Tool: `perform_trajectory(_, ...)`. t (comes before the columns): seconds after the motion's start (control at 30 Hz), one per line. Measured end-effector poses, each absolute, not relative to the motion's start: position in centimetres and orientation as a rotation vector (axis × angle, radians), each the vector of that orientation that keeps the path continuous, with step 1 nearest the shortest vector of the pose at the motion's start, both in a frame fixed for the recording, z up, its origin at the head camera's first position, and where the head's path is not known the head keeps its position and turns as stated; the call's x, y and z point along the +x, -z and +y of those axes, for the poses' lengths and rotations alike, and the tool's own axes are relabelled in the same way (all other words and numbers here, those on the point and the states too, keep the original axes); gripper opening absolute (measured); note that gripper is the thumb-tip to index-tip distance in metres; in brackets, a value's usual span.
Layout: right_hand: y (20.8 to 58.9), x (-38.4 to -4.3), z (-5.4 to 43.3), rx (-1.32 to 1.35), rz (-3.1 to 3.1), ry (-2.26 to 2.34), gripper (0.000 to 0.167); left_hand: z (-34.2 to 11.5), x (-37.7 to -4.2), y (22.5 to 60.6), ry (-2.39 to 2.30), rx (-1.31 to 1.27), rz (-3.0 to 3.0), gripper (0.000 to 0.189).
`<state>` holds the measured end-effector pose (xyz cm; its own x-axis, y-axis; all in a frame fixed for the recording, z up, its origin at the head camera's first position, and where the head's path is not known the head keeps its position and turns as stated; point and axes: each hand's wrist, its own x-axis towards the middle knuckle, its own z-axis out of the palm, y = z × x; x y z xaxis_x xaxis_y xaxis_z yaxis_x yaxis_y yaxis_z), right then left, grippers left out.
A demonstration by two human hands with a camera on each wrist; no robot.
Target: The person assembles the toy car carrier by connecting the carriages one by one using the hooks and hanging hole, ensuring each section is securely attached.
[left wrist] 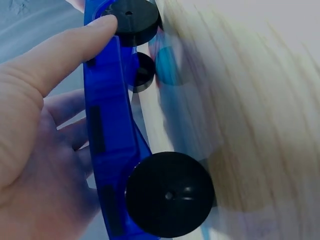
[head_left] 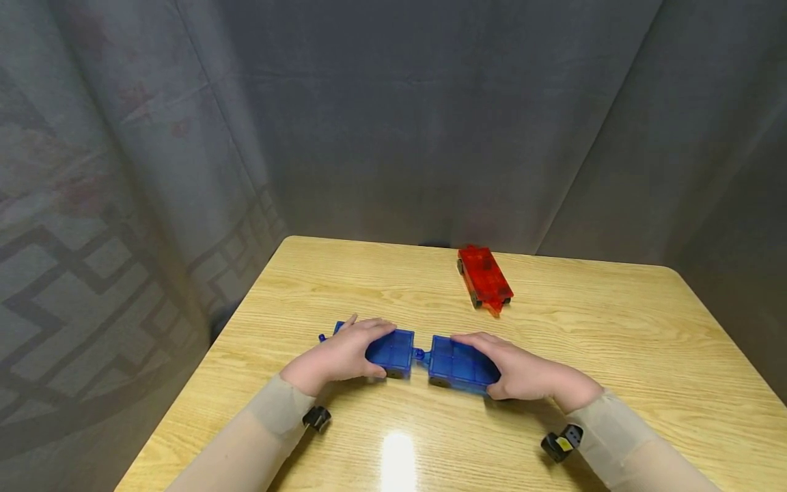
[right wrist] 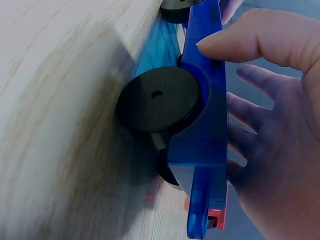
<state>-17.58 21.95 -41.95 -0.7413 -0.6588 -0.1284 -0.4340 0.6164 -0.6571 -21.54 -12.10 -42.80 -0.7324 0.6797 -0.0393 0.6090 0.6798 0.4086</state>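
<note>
Grey curtain (head_left: 406, 123) hangs behind and beside the work station, with a printed block pattern low on the left side. Below it stands a wood-grain table (head_left: 356, 280) with rounded far corners; a bright reflection lies on its near part. Sleeved forearms (head_left: 246, 441) of one person extend over the near edge.

Left hand (head_left: 341, 352): clamped across the left blue toy chassis (head_left: 398, 348), thumb on the near side, fingers over the far side. Right hand (head_left: 519, 369): clamped likewise on the right blue toy chassis (head_left: 458, 362), near its outer end. Both chassis lie end to end at the middle of the table. From where I stand, full wheel contact with the tabletop cannot be confirmed.

Red toy chassis (head_left: 484, 273): positioned near the far edge, apart from both hands.

Handling: the translucent blue bodies look like rigid plastic, probably light and smooth, and liable to roll. Take hold by the long side walls, thumb opposite fingers; keep clear of the black wheels (left wrist: 170, 194) and avoid levering on the thin end tabs, likely the weakest parts.

Hitch (head_left: 420, 354): the facing tabs meet between the blue bodies; full engagement cannot be told.
</note>
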Motion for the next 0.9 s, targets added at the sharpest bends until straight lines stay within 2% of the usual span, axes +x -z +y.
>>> perform_trajectory(0.2, 41.9, -17.5, 22.0, -0.873, 2.487, 0.879, 0.097, -11.0, -21.0, 42.1, -0.604, 1.113, 2.726, 0.096)
perform_trajectory(0.5, 41.7, -17.3, 22.1, -0.887, 2.502, 0.889, 0.098, -6.8, -19.4, 40.6, -0.569, 1.267, 2.690, 0.078)
perform_trajectory(0.73, 41.5, -17.2, 22.9, -0.796, 2.533, 0.980, 0.108, -3.2, -19.2, 40.9, -0.403, 1.392, 2.732, 0.079)
perform_trajectory(0.83, 41.1, -17.1, 23.6, -0.795, 2.553, 1.034, 0.105, -1.9, -19.1, 41.2, -0.328, 1.404, 2.758, 0.080)
perform_trajectory(0.9, 40.8, -17.2, 24.3, -0.788, 2.566, 1.087, 0.095, -1.1, -19.0, 41.3, -0.292, 1.399, 2.764, 0.080)
